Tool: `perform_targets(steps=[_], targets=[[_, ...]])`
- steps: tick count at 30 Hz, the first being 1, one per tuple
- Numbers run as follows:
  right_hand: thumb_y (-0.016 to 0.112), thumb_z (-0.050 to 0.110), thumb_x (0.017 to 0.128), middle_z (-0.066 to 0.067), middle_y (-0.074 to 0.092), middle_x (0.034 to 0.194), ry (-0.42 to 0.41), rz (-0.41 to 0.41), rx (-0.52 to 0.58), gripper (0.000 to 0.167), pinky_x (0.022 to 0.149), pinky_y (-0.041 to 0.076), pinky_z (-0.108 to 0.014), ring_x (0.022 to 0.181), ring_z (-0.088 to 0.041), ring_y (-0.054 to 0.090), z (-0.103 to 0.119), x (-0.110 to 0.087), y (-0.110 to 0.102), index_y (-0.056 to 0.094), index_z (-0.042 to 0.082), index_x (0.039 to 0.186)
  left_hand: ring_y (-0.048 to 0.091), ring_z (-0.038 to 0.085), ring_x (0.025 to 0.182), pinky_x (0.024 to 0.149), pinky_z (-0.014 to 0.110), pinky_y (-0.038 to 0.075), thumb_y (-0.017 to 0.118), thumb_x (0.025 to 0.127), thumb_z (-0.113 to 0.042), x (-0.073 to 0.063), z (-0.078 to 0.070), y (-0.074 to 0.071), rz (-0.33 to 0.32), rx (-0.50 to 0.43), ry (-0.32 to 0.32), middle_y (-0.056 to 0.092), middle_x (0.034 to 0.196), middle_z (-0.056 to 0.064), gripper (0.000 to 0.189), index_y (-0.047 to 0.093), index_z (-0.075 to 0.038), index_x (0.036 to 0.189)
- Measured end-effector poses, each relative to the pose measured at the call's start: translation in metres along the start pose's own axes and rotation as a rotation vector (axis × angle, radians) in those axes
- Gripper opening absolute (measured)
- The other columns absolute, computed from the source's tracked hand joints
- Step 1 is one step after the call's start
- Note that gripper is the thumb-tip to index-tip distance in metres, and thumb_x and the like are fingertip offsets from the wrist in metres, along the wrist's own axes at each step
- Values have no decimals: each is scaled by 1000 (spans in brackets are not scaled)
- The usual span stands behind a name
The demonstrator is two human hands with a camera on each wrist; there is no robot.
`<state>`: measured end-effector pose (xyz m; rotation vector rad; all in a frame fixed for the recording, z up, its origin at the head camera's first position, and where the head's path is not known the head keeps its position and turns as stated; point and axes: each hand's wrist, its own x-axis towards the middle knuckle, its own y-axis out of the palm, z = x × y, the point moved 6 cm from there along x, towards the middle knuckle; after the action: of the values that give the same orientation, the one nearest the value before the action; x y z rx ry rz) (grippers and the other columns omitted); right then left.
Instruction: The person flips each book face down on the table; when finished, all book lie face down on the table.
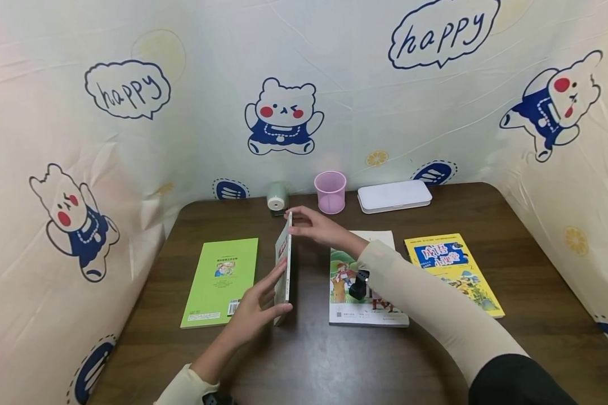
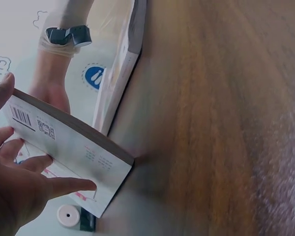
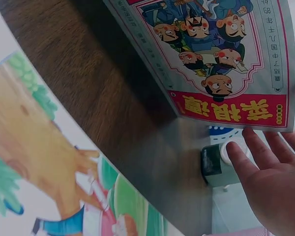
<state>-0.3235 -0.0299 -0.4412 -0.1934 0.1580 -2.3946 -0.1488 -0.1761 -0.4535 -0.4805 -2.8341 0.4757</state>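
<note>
A book point(image 1: 282, 247) stands on its edge at mid-table, between both hands. My left hand point(image 1: 253, 312) spreads its fingers over the back cover, with barcode and QR code, while the thumb laps round the near edge. At the far edge, my right hand point(image 1: 318, 226) holds the book, fingertips by the border and thumb toward the front cover. In the right wrist view, that cover point(image 3: 219, 54) shows cartoon faces and a red title band. A green book point(image 1: 223, 281) lies left of it; a white picture-covered book point(image 1: 370, 314) lies right, under the right forearm.
A yellow book point(image 1: 458, 259) lies farther right, partly behind the right sleeve. Along the back stand a small green-white container point(image 1: 277, 197), a pink cup point(image 1: 330, 192) and a white flat case point(image 1: 395, 196). A printed cloth point(image 1: 208, 112) hangs behind the brown table point(image 1: 314, 360).
</note>
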Motion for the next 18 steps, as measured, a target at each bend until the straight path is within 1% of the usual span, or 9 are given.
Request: perform_targets(steps=[3, 6, 10, 13, 15, 18], targets=[[68, 11, 100, -13, 48, 154, 16, 14, 9, 59, 117, 41, -43, 147, -29, 44, -2, -4, -2, 41, -1, 151, 21, 37, 155, 106, 76, 33, 77, 93, -8, 1, 2, 3, 10, -3, -8, 22, 172, -1, 83, 35, -29, 162], [70, 11, 99, -12, 46, 157, 28, 25, 20, 64, 117, 41, -45, 148, -30, 42, -4, -8, -3, 39, 0, 154, 22, 36, 156, 106, 77, 33, 76, 93, -7, 3, 4, 4, 7, 3, -25, 23, 171, -2, 83, 36, -31, 161], [70, 9, 98, -12, 44, 158, 34, 27, 38, 65, 117, 40, -45, 149, -31, 40, -8, -12, -5, 38, 5, 155, 22, 34, 156, 107, 76, 34, 76, 93, -7, 5, 6, 7, 6, 22, -48, 24, 171, -1, 82, 37, -34, 161], [70, 10, 98, -10, 44, 159, 44, 21, 34, 66, 118, 40, -43, 149, -29, 40, -12, -14, -8, 38, 10, 155, 22, 33, 156, 108, 75, 34, 77, 93, -9, 7, 9, 9, 6, 37, -69, 24, 171, 1, 82, 38, -36, 160], [70, 11, 98, -11, 43, 160, 48, 19, 31, 67, 118, 40, -43, 149, -29, 40, -15, -16, -9, 37, 11, 156, 23, 32, 156, 111, 72, 33, 79, 92, -12, 9, 11, 9, 5, 61, -86, 27, 170, -1, 82, 39, -37, 159], [71, 11, 98, -13, 43, 161, 49, 15, 15, 68, 118, 39, -44, 149, -29, 41, -19, -19, -12, 36, 10, 157, 27, 28, 155, 117, 66, 31, 81, 91, -18, 11, 14, 11, 13, 112, -111, 33, 167, -8, 82, 40, -39, 158]])
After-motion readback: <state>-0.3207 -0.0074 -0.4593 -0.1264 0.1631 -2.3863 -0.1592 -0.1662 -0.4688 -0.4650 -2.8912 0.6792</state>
